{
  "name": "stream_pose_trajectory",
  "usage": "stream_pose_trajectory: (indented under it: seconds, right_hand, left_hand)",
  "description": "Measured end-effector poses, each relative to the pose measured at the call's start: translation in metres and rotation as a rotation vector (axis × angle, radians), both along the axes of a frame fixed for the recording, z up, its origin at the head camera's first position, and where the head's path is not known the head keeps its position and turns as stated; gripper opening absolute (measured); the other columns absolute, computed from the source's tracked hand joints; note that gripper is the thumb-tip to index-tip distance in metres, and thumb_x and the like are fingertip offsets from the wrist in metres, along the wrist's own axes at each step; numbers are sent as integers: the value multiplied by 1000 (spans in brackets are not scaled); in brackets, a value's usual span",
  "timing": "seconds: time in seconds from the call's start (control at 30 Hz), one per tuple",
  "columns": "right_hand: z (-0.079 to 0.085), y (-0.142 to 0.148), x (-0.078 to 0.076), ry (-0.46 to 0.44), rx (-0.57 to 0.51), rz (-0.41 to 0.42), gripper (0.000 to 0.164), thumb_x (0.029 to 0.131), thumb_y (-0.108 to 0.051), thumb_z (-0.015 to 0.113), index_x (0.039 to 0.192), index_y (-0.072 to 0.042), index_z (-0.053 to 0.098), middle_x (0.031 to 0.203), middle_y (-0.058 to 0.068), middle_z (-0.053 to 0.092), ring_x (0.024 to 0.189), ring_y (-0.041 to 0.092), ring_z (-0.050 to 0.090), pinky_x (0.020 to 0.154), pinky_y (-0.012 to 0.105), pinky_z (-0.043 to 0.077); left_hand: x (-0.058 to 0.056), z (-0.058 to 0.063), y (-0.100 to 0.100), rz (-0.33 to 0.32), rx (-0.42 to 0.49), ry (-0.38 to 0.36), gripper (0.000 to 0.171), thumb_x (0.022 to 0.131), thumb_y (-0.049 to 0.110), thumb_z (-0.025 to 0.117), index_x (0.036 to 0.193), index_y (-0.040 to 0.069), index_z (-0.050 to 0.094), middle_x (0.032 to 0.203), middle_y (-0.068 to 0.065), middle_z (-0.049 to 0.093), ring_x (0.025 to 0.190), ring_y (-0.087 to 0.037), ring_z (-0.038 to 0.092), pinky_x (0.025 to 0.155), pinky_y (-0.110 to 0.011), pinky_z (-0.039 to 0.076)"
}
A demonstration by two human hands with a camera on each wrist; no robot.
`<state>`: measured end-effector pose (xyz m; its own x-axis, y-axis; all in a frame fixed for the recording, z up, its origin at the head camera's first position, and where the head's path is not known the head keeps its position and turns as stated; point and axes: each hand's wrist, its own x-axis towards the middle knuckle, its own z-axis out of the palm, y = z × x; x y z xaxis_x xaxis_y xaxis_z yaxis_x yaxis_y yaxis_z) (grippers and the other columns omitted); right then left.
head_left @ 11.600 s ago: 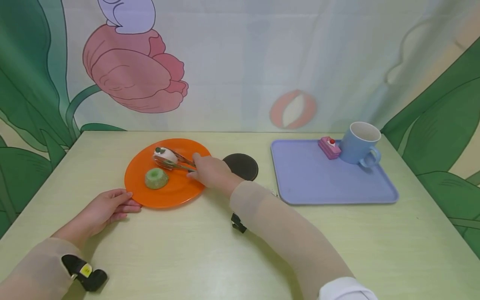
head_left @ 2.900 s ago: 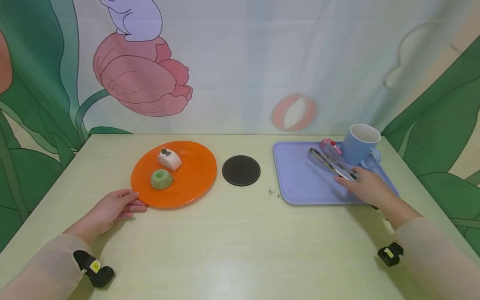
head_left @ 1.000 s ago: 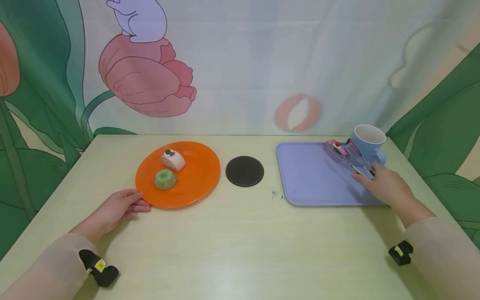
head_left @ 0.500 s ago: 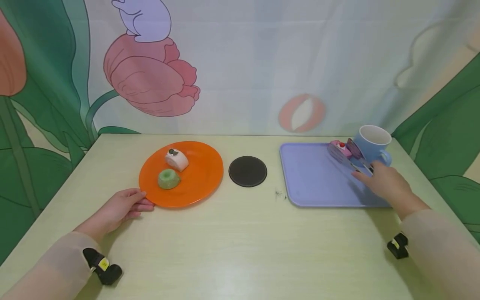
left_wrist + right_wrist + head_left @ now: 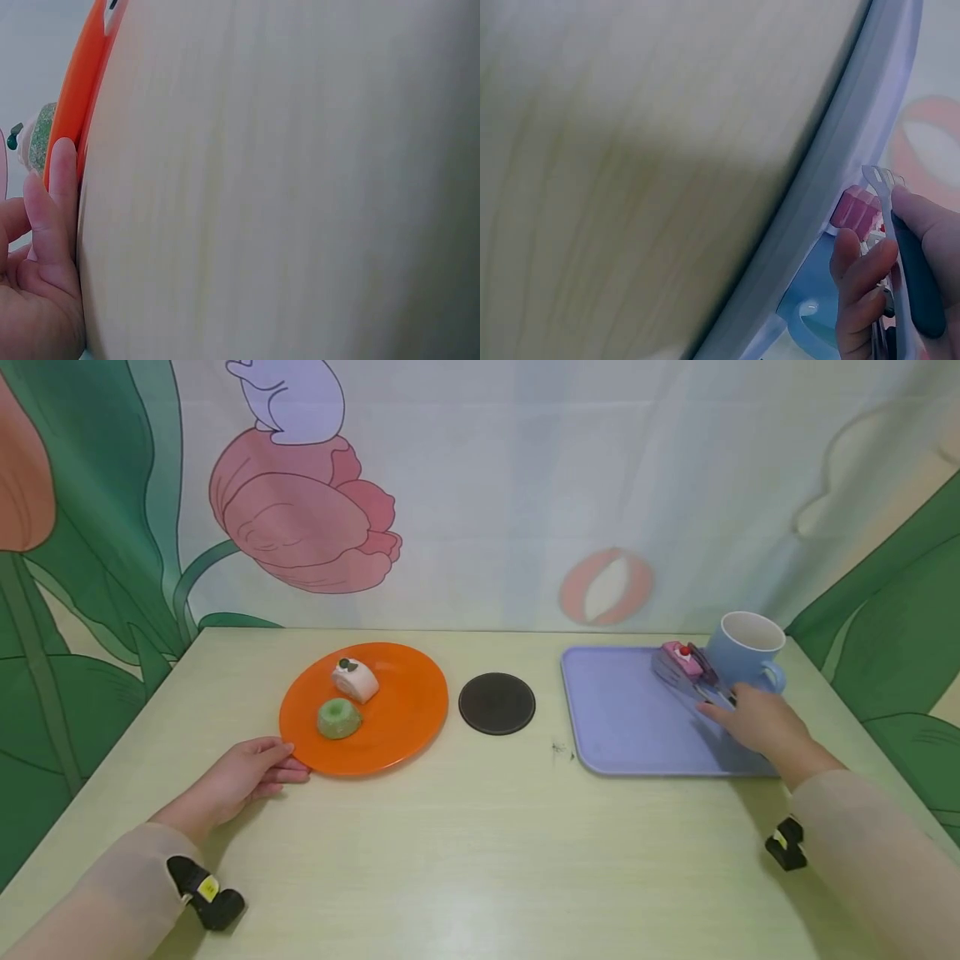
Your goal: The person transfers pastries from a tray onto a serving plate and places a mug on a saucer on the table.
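Observation:
At the right, my right hand (image 5: 765, 718) grips metal tongs (image 5: 723, 695) with dark handle parts. Their two ends lie either side of a pink toy cake slice (image 5: 682, 658) topped with a red cherry, at the back of the lavender tray (image 5: 637, 743). The right wrist view shows the fingers curled round the tongs (image 5: 896, 255). My left hand (image 5: 236, 777) pinches the near left rim of the orange plate (image 5: 405, 718), thumb at the edge and fingers lower. On the plate sit a white cake roll (image 5: 356, 681) with a dark green topping and a green ring-shaped cake (image 5: 339, 718).
A light blue mug (image 5: 738, 656) stands at the tray's back right, close beside the cake slice and tongs. Between plate and tray lies a round black coaster (image 5: 497, 703). A printed curtain (image 5: 465, 510) hangs behind the table's back edge.
Earlier the tongs were at the white cake roll on the plate. My right hand has since carried them to the tray, and their ends have drawn in round the pink cake slice. The left hand stays.

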<state>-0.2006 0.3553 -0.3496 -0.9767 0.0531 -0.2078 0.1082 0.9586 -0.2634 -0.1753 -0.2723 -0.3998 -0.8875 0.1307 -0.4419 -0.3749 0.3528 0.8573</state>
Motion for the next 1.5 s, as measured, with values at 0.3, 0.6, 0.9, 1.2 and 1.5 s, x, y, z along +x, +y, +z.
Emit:
stream_pose_trajectory:
  seconds: [0.3, 0.6, 0.9, 1.2, 1.5]
  right_hand:
    - [-2, -1, -3, -16, -27, 13, 69, 91, -54, 47, 108, 12, 41, 73, 14, 55, 66, 25, 51, 56, 36, 40]
    - [-5, -2, -4, -61, -40, 15, 58, 95, -48, 45, 106, 9, 41, 65, 7, 56, 62, 21, 50, 59, 36, 39]
    - [-5, -6, -7, -121, -72, -16, 63, 97, -44, 43, 120, 13, 32, 71, 8, 56, 64, 21, 50, 64, 39, 39]
    - [-4, -6, -7, -122, -78, -13, 43, 99, -39, 40, 104, 4, 40, 71, 7, 54, 61, 20, 48, 60, 36, 37]
    - [-5, 0, 1, -19, -69, 56, 38, 99, -37, 42, 88, -1, 44, 66, 5, 55, 55, 18, 48, 52, 31, 35]
  left_hand:
    - [1, 1, 1, 8, -32, -12, 52, 101, 34, 38, 138, -3, 32, 97, -2, 68, 90, -9, 65, 72, -18, 50]
    - [2, 0, -1, 16, -35, -14, 52, 101, 34, 38, 138, -4, 32, 97, -2, 68, 90, -10, 65, 71, -19, 50]
    - [3, 0, -2, 22, -43, -14, 53, 101, 33, 38, 138, -4, 31, 98, -3, 68, 90, -9, 65, 72, -18, 50]
    - [2, 2, 1, 7, -40, -8, 52, 101, 33, 38, 137, -4, 33, 99, -3, 68, 91, -9, 65, 72, -19, 50]
    - [1, 2, 2, 10, -43, -10, 54, 101, 33, 38, 139, -5, 31, 98, -3, 68, 90, -10, 65, 72, -19, 50]
